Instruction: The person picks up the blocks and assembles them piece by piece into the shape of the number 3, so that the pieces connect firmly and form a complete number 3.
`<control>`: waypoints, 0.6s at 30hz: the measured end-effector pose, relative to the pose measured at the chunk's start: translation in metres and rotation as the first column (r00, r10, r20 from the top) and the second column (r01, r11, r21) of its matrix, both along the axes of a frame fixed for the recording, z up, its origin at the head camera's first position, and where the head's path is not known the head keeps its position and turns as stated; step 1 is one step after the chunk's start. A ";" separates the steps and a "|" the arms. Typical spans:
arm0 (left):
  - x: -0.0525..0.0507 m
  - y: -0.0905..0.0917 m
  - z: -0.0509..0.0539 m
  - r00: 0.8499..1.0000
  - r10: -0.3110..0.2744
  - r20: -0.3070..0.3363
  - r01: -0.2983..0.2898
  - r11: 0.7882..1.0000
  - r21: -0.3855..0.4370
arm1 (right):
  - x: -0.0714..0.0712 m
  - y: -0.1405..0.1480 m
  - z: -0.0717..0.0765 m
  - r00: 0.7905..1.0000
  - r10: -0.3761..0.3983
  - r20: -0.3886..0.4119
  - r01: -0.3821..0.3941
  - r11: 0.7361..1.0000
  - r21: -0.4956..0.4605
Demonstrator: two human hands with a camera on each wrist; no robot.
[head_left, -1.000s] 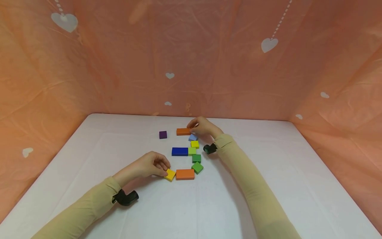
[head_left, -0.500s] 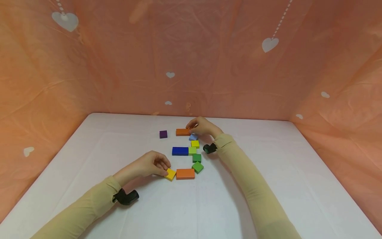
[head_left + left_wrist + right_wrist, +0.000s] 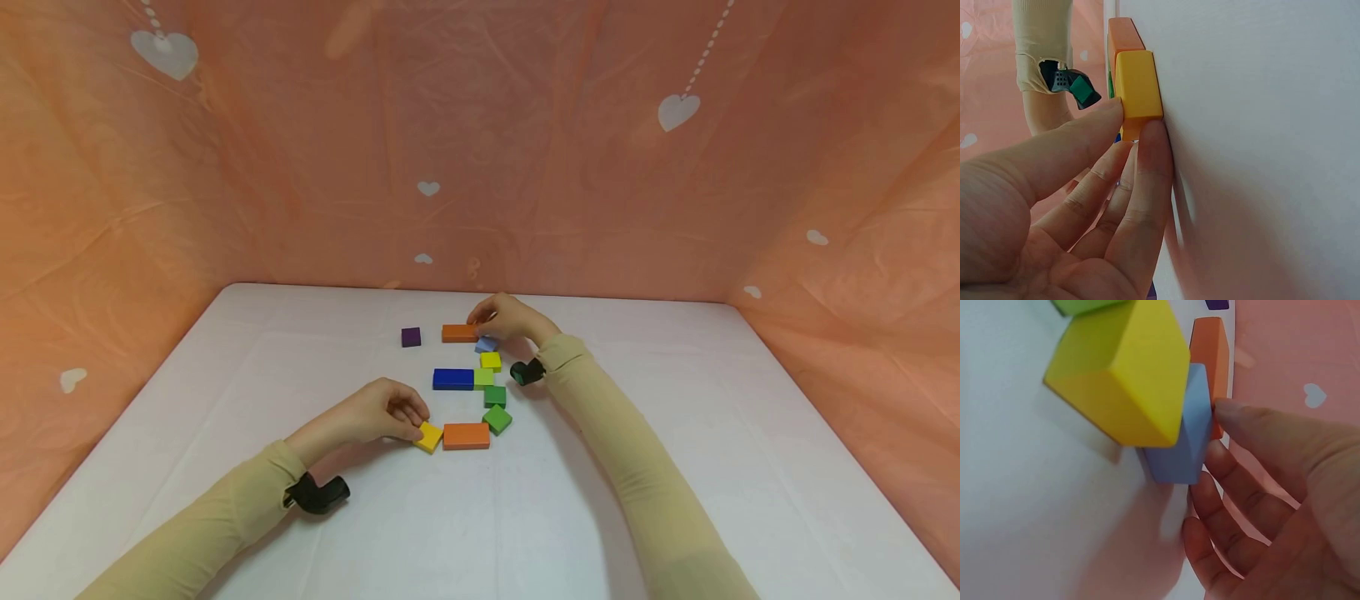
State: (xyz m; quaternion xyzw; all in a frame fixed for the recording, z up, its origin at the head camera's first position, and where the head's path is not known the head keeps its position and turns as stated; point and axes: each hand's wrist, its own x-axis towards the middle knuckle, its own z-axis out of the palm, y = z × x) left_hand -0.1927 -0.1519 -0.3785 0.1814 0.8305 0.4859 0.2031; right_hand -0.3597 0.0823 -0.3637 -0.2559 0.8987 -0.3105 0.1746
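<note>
My left hand (image 3: 378, 412) pinches a yellow-orange block (image 3: 430, 437) between thumb and a finger; in the left wrist view the same yellow-orange block (image 3: 1139, 87) lies on the white surface. Its corner is next to the nearer orange rectangular block (image 3: 467, 436). At the far end, my right hand (image 3: 510, 318) pinches the right end of another orange rectangular block (image 3: 457, 333). A light blue block (image 3: 486, 344) sits just below that hand, and the right wrist view shows it close beside the orange block (image 3: 1207, 353).
Between the orange blocks run a yellow block (image 3: 491, 361), a lime block (image 3: 483, 378), a dark green block (image 3: 495, 397) and a turned green block (image 3: 497, 419). A long blue block (image 3: 453, 379) adjoins the lime one. Off left lies a purple block (image 3: 411, 337).
The far orange block has shifted slightly left and toward me with my right hand. My left hand and the yellow-orange block look still.
</note>
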 end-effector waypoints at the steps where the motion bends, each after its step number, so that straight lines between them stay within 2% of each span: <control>1: 0.000 0.000 0.000 1.000 0.000 0.000 0.000 1.000 0.000 | 0.000 0.000 0.000 1.000 0.004 0.000 -0.004 1.000 -0.001; 13: 0.000 -0.001 -0.001 1.000 -0.006 0.007 0.006 1.000 0.005 | -0.001 0.000 -0.001 0.999 0.028 0.018 -0.027 1.000 -0.002; 18: 0.000 -0.001 -0.001 1.000 -0.007 0.006 0.007 1.000 0.008 | -0.001 0.000 -0.001 0.999 0.034 0.002 -0.034 0.999 0.004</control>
